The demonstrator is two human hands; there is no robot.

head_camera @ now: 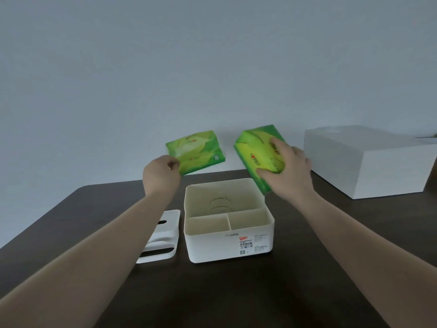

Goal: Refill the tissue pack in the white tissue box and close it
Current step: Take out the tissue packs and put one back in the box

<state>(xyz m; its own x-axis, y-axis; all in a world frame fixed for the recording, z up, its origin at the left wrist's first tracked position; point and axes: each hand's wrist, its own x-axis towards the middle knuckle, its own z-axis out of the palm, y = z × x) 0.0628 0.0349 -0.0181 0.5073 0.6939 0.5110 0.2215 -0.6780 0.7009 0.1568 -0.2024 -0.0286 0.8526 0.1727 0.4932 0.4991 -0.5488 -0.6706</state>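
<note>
The white tissue box (230,247) stands open at the table's centre, with one large empty compartment at the back and two small ones in front. Its white lid (169,229) lies flat on the table to the left of it. My left hand (160,175) pinches the lower left corner of a thin green tissue pack (198,150), held in the air above and left of the box. My right hand (287,169) grips a thicker green tissue pack (254,150), tilted above the box's back right corner.
A large white rectangular box (369,162) sits at the back right of the dark brown table (224,299). A plain pale wall rises behind the table's far edge.
</note>
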